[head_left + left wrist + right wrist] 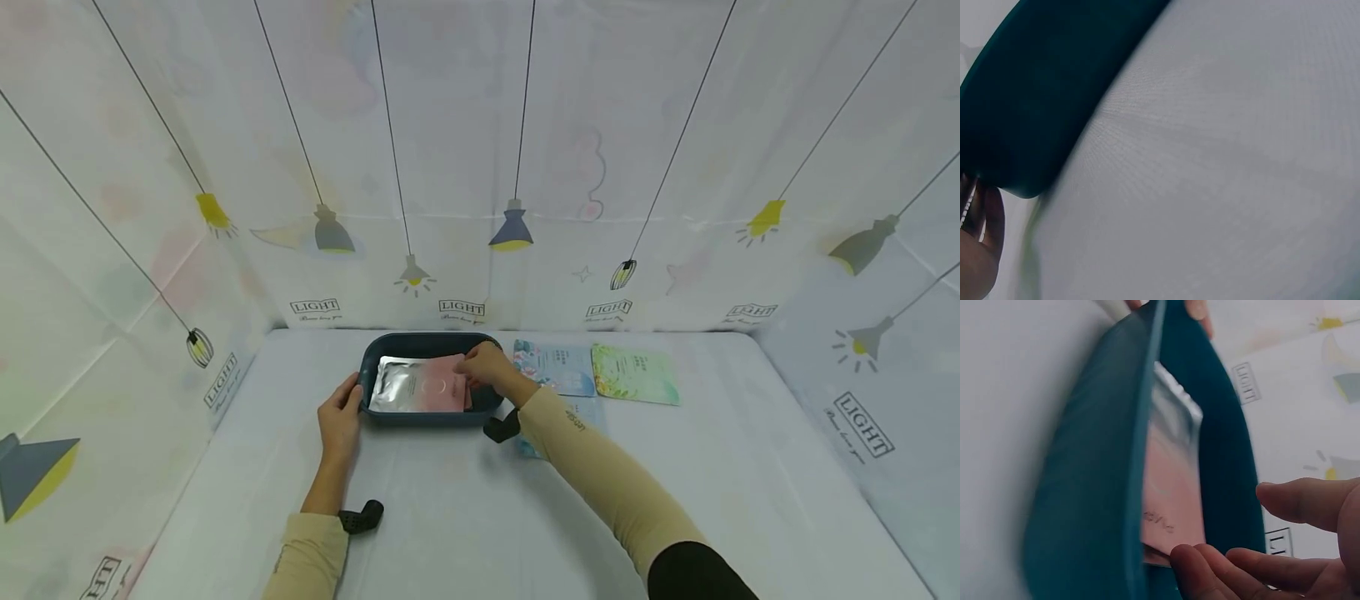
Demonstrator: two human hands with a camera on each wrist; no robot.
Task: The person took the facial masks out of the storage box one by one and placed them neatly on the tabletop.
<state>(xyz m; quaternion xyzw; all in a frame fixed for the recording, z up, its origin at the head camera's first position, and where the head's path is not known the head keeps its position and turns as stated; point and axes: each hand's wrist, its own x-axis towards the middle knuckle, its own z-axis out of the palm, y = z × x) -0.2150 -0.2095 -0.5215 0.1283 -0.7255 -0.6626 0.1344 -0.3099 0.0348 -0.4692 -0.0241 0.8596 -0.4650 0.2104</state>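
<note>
Head view: left hand [339, 419] is gripping the tray's [431, 420] left edge; uncurled right hand [487, 365] is probably settling the packet [420, 386], next needing withdrawal.

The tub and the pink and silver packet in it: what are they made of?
The tub looks like smooth plastic, judging by its even colour and rounded corners; coated metal is possible. The packet seems to be foil or metallic film, given its bright, shiny silver end; the pink end looks duller.
</note>
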